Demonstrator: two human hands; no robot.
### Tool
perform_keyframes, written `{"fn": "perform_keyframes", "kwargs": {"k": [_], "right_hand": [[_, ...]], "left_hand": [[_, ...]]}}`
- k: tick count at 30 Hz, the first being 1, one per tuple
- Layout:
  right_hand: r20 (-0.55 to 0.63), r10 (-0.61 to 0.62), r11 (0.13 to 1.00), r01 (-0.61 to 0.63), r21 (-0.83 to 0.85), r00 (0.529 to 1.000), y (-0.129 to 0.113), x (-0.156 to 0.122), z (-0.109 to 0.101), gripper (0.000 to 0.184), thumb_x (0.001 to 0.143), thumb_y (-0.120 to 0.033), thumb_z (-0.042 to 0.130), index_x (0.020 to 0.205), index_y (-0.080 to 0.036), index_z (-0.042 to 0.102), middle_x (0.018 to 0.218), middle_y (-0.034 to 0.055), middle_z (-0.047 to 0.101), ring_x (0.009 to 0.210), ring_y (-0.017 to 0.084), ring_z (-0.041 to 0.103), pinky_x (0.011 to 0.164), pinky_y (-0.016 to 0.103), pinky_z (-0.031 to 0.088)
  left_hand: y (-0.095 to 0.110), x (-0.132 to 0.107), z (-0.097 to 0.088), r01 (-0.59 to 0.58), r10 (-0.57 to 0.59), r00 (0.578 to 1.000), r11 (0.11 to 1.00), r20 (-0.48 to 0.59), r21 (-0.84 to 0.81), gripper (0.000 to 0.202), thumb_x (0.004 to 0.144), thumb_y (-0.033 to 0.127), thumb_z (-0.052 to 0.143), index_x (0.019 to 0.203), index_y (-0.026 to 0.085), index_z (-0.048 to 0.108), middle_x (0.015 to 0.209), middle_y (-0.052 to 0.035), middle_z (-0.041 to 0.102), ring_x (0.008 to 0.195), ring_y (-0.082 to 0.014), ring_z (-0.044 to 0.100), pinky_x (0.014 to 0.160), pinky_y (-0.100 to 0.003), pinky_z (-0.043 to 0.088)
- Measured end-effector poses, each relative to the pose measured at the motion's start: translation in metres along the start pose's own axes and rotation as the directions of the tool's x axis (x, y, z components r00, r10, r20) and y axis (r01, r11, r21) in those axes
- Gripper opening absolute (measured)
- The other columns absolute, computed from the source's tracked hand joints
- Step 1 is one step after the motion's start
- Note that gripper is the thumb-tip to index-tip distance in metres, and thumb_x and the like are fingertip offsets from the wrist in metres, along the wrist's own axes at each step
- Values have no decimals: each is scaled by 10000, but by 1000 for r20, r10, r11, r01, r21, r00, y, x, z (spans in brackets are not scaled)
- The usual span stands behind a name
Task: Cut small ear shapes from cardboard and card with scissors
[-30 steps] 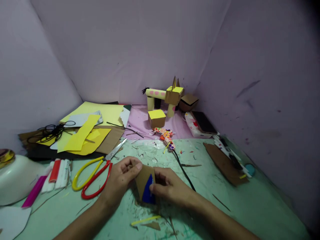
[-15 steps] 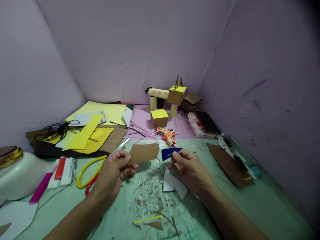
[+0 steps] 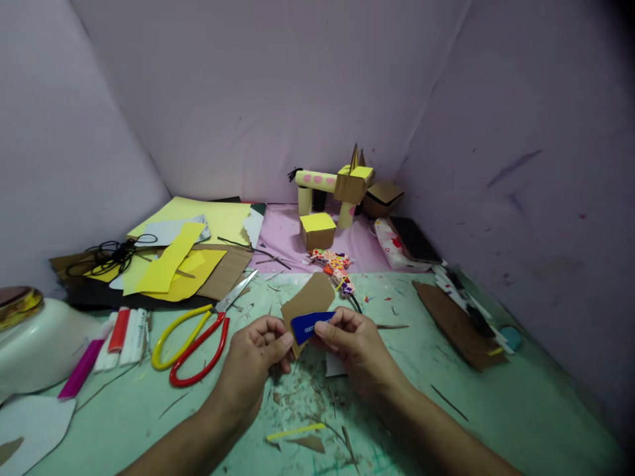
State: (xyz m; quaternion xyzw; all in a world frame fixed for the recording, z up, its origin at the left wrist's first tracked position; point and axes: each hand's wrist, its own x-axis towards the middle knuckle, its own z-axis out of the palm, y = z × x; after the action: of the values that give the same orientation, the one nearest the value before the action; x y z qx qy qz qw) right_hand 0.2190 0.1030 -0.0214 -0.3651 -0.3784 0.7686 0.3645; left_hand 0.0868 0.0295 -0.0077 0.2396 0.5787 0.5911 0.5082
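Left grip (image 3: 255, 354) pinched on brown card (image 3: 310, 294), right grip (image 3: 356, 338) on blue piece (image 3: 303, 328), formerly apart, now overlapping.

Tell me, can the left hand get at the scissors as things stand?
Probably yes: the scissors lie beside the left hand, with nothing seen covering them, though that hand seems busy at the brown cardboard piece.

Scissors (image 3: 219, 309) left of the cardboard piece (image 3: 310, 294), phone (image 3: 415, 239) behind, to the right.

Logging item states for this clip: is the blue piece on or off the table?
Off the table: the right hand pinches the blue piece in front of brown cardboard; whether they touch, I cannot tell.
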Motion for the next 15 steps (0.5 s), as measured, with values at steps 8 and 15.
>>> {"fn": "perform_keyframes", "kwargs": {"k": [8, 15], "right_hand": [[3, -51, 996, 51, 70, 999, 0, 2, -1, 445, 433, -167, 855, 670, -192, 479, 486, -103, 542, 439, 73, 521, 507, 222, 492], [90, -52, 996, 58, -61, 995, -1, 3, -6, 633, 472, -153, 832, 1009, -199, 500, 545, -87, 606, 473, 104, 564, 524, 226, 463]], "left_hand": [[1, -6, 0, 7, -18, 999, 978, 51, 208, 156, 630, 264, 664, 670, 171, 546, 454, 41, 531, 359, -78, 414, 343, -174, 305], [-1, -1, -7, -21, -11, 988, 979, 156, 204, 243, 718, 385, 634, 737, 148, 585, 406, 33, 532, 327, -57, 385, 344, -150, 272]]}}
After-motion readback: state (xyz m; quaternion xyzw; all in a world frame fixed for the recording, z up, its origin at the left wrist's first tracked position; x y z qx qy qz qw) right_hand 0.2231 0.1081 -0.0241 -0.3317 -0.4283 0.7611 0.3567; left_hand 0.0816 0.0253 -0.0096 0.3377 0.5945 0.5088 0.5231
